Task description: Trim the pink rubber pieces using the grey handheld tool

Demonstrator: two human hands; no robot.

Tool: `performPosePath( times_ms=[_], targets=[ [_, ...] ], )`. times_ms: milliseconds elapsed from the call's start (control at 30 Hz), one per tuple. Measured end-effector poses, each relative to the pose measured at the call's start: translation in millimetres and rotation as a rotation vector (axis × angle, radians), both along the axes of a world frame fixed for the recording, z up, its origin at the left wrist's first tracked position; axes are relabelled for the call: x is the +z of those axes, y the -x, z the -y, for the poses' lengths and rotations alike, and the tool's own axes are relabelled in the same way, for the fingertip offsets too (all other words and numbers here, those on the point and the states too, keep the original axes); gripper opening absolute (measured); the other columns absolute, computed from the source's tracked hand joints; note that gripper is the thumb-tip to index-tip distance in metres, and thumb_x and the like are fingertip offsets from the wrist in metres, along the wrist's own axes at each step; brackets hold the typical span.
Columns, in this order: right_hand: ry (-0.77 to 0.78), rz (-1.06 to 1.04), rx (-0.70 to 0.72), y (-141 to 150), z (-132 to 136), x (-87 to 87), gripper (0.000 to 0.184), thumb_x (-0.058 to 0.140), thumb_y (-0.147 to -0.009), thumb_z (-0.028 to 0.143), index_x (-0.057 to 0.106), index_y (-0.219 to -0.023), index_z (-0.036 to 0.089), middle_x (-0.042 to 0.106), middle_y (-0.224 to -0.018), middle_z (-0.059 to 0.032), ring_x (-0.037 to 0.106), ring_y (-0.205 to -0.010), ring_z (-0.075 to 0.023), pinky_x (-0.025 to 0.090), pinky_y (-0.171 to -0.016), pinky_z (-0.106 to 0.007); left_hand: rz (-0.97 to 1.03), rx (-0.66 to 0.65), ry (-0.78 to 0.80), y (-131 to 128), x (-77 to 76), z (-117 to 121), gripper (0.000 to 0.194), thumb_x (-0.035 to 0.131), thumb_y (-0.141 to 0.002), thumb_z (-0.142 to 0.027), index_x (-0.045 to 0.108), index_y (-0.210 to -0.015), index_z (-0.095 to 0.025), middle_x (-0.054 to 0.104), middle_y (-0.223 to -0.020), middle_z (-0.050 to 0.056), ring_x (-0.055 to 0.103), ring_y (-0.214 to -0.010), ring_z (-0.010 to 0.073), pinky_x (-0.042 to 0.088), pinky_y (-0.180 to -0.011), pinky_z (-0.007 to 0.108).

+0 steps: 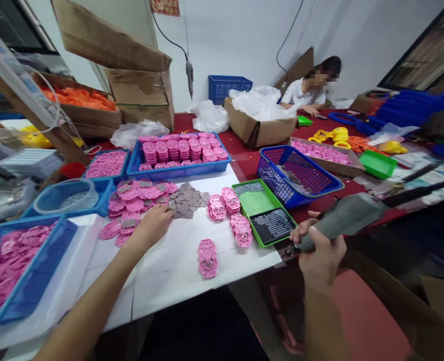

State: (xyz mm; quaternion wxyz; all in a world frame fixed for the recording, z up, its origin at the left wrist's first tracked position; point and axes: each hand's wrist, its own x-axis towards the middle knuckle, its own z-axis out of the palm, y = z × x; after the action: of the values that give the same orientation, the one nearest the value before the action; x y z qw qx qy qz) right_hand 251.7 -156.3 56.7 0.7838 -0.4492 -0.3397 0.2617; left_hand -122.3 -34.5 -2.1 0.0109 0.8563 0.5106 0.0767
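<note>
My left hand (153, 224) reaches across the white board (176, 271) to a loose heap of pink plastic parts (133, 200), its fingers curled down on them beside a pile of small grey squares (189, 198). What the fingers hold is hidden. My right hand (319, 248) is wrapped round a grey electric screwdriver (342, 218), tip pointing left at the board's right edge. One pink part (207, 257) lies alone near me, and three short stacks of pink parts (229, 213) stand past it.
A green tray (264, 210) holds tiny screws. Blue crates of pink parts (178, 155) stand at the back and at the left (14, 271), beside a blue mesh basket (297, 175). Cardboard boxes (139, 90) are behind. Another person (312, 87) sits at the far end.
</note>
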Motion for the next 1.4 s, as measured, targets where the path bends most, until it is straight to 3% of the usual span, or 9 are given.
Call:
performPosePath(
  times_ms=[133,300,433,533,667,933,1400],
  targets=[
    [-0.033,-0.057,-0.024,1,-8,9.2,0.013,0.071,-0.071,0.026,0.064,-0.081,0.020,0.049,-0.047,0.0096,0.040,-0.032,-0.0089,0.036,-0.036,-0.023,0.001,-0.033,-0.017,5,-6.4,1,0.028,0.048,-0.095,-0.019,0.075,-0.095,-0.016,0.075,-0.100,0.019,0.067,-0.103,0.0366,0.051,-0.095,0.052],
    [-0.067,-0.050,-0.019,0,-33,16.2,0.013,0.069,-0.072,0.028,0.061,-0.078,0.020,0.048,-0.045,0.0100,0.040,-0.031,-0.0082,0.035,-0.034,-0.022,0.166,-0.087,-0.020,5,-6.2,15,0.029,0.051,-0.099,-0.034,0.073,-0.107,-0.017,0.076,-0.100,0.015,0.068,-0.098,0.0345,0.053,-0.090,0.050],
    [-0.049,-0.030,0.004,-2,-53,5.3,0.010,0.066,-0.074,0.026,0.061,-0.080,0.020,0.048,-0.046,0.0106,0.041,-0.032,-0.0077,0.037,-0.035,-0.022,0.414,-0.213,0.070,-25,6.5,66,0.032,0.054,-0.103,-0.041,0.066,-0.123,-0.020,0.075,-0.108,0.009,0.069,-0.099,0.0263,0.055,-0.088,0.040],
    [-0.034,0.000,-0.006,-2,-60,-4.4,0.011,0.066,-0.074,0.027,0.060,-0.082,0.020,0.047,-0.045,0.0110,0.041,-0.032,-0.0072,0.036,-0.035,-0.022,0.464,-0.344,0.121,-55,15.8,110,0.023,0.050,-0.106,-0.032,0.067,-0.119,-0.023,0.072,-0.109,0.008,0.067,-0.100,0.0224,0.055,-0.086,0.035],
    [-0.028,0.014,-0.030,-2,-62,-9.2,0.012,0.065,-0.074,0.027,0.060,-0.081,0.020,0.047,-0.045,0.0114,0.040,-0.032,-0.0071,0.036,-0.035,-0.022,0.434,-0.335,0.051,-77,15.5,137,0.020,0.049,-0.106,-0.023,0.066,-0.117,-0.021,0.071,-0.110,0.010,0.065,-0.099,0.0240,0.054,-0.084,0.038],
    [-0.017,0.033,-0.069,-2,-63,-8.9,0.013,0.064,-0.074,0.029,0.059,-0.080,0.020,0.046,-0.045,0.0115,0.040,-0.031,-0.0070,0.035,-0.035,-0.022,0.434,-0.275,0.014,-77,-6.4,140,0.019,0.049,-0.104,-0.015,0.066,-0.111,-0.021,0.070,-0.111,0.009,0.065,-0.101,0.0249,0.053,-0.084,0.039],
    [-0.036,0.064,-0.065,0,-66,-7.9,0.008,0.062,-0.072,0.027,0.061,-0.079,0.022,0.047,-0.044,0.0102,0.038,-0.031,-0.0091,0.033,-0.033,-0.024,0.495,-0.259,0.085,-76,-11.7,138,0.022,0.053,-0.103,-0.018,0.072,-0.113,-0.021,0.073,-0.118,0.010,0.066,-0.108,0.0259,0.056,-0.088,0.043]
  ],
)
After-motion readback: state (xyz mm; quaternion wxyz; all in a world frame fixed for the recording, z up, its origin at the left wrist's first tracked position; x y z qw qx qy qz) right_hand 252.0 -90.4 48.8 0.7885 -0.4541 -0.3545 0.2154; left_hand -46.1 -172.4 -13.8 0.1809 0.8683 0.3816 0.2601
